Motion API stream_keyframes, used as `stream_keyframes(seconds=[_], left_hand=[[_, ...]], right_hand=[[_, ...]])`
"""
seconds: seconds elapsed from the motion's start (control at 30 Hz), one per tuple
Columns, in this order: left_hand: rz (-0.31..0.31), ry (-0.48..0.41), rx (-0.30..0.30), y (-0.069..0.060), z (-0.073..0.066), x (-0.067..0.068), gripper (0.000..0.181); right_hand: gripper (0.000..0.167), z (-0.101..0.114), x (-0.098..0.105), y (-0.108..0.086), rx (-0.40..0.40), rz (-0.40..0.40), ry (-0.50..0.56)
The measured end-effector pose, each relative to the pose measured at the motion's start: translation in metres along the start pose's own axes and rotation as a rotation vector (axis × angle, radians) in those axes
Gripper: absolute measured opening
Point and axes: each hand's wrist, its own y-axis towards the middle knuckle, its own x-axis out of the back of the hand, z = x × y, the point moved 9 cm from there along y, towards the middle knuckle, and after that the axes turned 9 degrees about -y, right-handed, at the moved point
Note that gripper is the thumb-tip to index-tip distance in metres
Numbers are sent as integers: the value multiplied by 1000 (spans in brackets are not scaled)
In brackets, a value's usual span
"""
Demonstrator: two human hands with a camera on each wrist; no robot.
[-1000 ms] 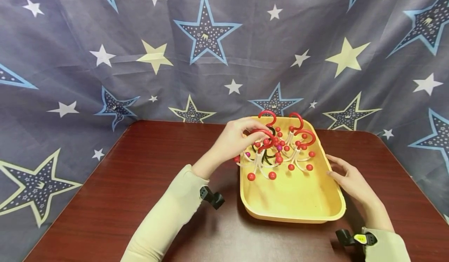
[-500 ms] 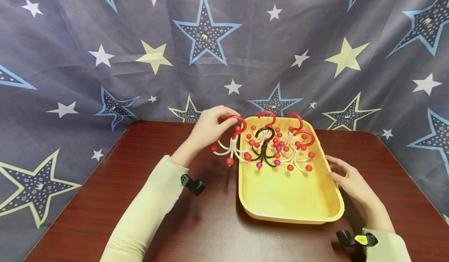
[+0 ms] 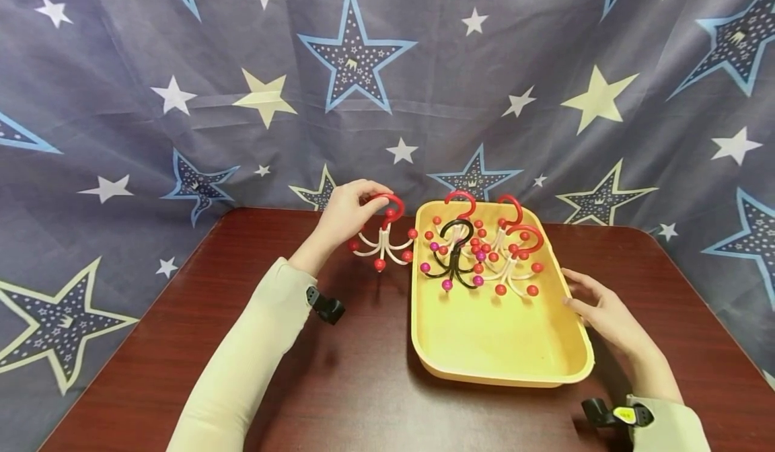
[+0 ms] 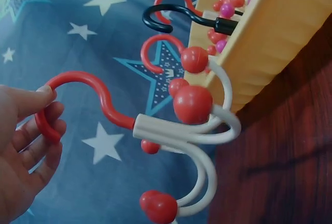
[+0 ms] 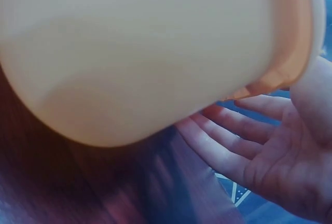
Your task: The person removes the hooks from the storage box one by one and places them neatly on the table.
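Left of the yellow tray (image 3: 502,344), my left hand (image 3: 345,215) pinches the red hook of a white multi-armed hanger (image 3: 384,240) with red balls on its arm tips. The left wrist view has this hanger (image 4: 163,130) dangling from the thumb and fingers of my left hand (image 4: 23,146), beside the tray's outer wall (image 4: 280,37). My right hand (image 3: 611,314) rests against the tray's right side, thumb near the rim; in the right wrist view the fingers of that hand (image 5: 280,151) lie extended along the tray's outside (image 5: 129,89).
Inside the tray's far half stand a black hanger (image 3: 455,260) with magenta balls and several white ones with red hooks (image 3: 525,237). A dark red wooden table (image 3: 339,371) lies below, with a grey star-patterned cloth (image 3: 212,48) behind it.
My left hand has carried the pinched hanger out over the tray's left rim, leftward, uncovering the black hanger. My right hand has stayed at the tray's side.
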Motion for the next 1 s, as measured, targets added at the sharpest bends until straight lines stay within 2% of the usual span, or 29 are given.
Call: stream_keyframes(seconds=[0.23,0.47,0.6,0.73,1.0], left_hand=[[-25,-16,47,6,19,-1,15],[-55,5,75,10,37,-2,15],[-67,12,111,11,47,-4,16],[-76,15,144,12,59,-7,17],[-73,31,174,12,75,-17,19]], right_hand=[[58,0,0,-1,2,-6,-18],[58,0,0,-1,1,-10,-18],[58,-1,1,0,7,-14,-34],[58,-2,2,1,11,-17,-43],[58,-3,0,-1,11,-18,-30]])
